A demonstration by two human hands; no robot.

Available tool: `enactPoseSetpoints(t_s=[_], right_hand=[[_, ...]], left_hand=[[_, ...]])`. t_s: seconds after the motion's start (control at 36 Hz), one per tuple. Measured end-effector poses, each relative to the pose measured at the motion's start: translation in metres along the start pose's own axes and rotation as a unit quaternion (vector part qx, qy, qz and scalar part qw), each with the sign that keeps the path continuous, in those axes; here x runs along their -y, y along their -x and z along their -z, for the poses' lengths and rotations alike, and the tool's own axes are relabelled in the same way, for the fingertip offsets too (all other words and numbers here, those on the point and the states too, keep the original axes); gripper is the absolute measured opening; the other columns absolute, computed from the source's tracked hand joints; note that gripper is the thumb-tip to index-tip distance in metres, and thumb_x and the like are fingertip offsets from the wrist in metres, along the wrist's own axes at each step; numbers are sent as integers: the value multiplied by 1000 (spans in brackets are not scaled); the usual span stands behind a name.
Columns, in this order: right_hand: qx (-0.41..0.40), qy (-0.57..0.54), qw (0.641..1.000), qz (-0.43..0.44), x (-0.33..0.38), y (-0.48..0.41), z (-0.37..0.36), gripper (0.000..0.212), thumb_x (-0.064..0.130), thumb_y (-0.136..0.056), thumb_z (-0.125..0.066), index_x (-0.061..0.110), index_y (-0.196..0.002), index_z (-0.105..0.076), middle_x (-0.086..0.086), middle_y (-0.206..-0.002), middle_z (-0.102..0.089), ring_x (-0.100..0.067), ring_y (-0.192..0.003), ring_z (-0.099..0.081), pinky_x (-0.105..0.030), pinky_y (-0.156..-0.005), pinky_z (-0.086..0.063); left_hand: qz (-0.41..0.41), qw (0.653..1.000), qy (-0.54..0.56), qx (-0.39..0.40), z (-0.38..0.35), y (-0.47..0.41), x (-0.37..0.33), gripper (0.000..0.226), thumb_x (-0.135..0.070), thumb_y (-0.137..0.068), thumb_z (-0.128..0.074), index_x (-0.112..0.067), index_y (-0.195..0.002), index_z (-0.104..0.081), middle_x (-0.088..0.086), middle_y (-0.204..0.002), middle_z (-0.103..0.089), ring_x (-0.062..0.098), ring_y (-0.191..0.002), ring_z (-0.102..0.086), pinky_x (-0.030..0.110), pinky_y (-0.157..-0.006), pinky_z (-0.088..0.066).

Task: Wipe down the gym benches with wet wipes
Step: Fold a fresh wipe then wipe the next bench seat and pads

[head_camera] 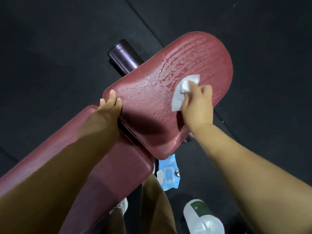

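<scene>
From my remote seat I am seeing the right hand [196, 105] pressing a crumpled white wet wipe [181, 92] onto the maroon seat pad [211, 53] of the bench, its fingers curling round the wipe near the pad's middle, with wet streaks shining across the far rounded end; the left hand [109, 105] is gripping the pad's near left corner, fingers hooking over the edge beside the gap to the back pad [131, 166]. A blue pack of wipes [168, 176] is lying on the dark floor [50, 48] below the seat; a clear bottle [202, 218] is sitting near it.
</scene>
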State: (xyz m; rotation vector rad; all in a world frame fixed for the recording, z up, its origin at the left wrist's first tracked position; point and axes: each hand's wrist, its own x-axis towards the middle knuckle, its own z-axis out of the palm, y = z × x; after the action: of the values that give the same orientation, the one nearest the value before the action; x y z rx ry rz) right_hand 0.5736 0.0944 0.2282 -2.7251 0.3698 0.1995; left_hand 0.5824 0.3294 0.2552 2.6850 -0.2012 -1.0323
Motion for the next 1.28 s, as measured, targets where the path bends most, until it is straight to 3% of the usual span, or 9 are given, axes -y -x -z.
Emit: enactPoseSetpoints(t_s=[0.11, 0.19, 0.28, 0.42, 0.56, 0.64, 0.78, 1.0, 1.28], right_hand=[[-3, 5, 999, -49, 34, 7, -16, 41, 19, -96, -45, 11, -137, -45, -15, -123, -40, -35, -89, -53, -37, -79, -41], [171, 82, 964, 189, 59, 43, -35, 36, 20, -94, -35, 18, -126, -52, -12, -119, -51, -29, -99, -50, -35, -76, -39], [288, 43, 892, 346, 51, 49, -48, 40, 55, -93, -24, 26, -98, -51, 10, -88, -58, -11, -77, -45, -30, -76, -46], [88, 6, 987, 133, 41, -30, -5, 43, 16, -91, -47, 14, -135, -48, -14, -118, -46, -27, -83, -52, -33, -73, -44], [25, 8, 994, -106, 66, -66, -10, 42, 13, -95, -43, 14, -138, -42, -12, -131, -34, -26, -80, -50, -27, -77, -40], [134, 56, 987, 74, 96, -33, -26, 47, 13, -93, -45, 13, -139, -37, -15, -130, -35, -32, -92, -53, -34, -78, -42], [289, 72, 863, 407, 104, -10, -30, 42, 24, -94, -46, 12, -135, -43, -14, -115, -45, -24, -79, -44, -34, -62, -30], [86, 103, 991, -26, 95, -82, -11, 37, 11, -94, -41, 10, -129, -49, -15, -134, -36, -33, -97, -55, -33, -82, -41], [283, 78, 884, 363, 136, 36, -52, 49, 26, -98, -42, 19, -145, -29, -12, -125, -38, -36, -94, -53, -37, -69, -38]], left_hand=[[-29, 996, 76, -21, -2, 1, 12, 71, 15, -81, -41, -15, -145, -31, -2, -158, -9, 27, -143, -17, 40, -105, -37], [-32, 992, 111, -58, -4, 0, 23, 65, 11, -85, -42, -15, -144, -34, -5, -157, -15, 22, -143, -21, 33, -112, -29], [9, 995, 81, -55, -10, -5, 37, 66, 8, -87, -44, -15, -147, -28, 1, -157, -13, 22, -144, -15, 32, -113, -25], [23, 995, 93, -34, -14, 0, 47, 63, 8, -91, -35, -18, -147, -24, -6, -153, -24, 16, -144, -11, 33, -113, -27], [23, 992, 112, -59, -5, 7, 36, 60, 4, -90, -42, -14, -146, -29, 5, -153, -27, 24, -141, -21, 32, -111, -23], [2, 991, 121, -60, -17, 7, 49, 65, 6, -90, -40, -20, -148, -24, -3, -155, -22, 15, -145, -8, 26, -114, -15], [5, 992, 107, -68, -16, 19, 57, 65, 7, -90, -39, -15, -148, -22, -3, -157, -13, 15, -145, -4, 19, -112, -7], [76, 989, 122, -35, -8, 37, 69, 72, 4, -91, -38, -25, -150, -10, -10, -158, 3, 8, -145, 2, 22, -115, -11], [87, 988, 126, -26, -14, 70, 98, 64, -3, -93, -40, -19, -150, -16, -10, -158, -2, 10, -145, -2, 22, -115, -9]])
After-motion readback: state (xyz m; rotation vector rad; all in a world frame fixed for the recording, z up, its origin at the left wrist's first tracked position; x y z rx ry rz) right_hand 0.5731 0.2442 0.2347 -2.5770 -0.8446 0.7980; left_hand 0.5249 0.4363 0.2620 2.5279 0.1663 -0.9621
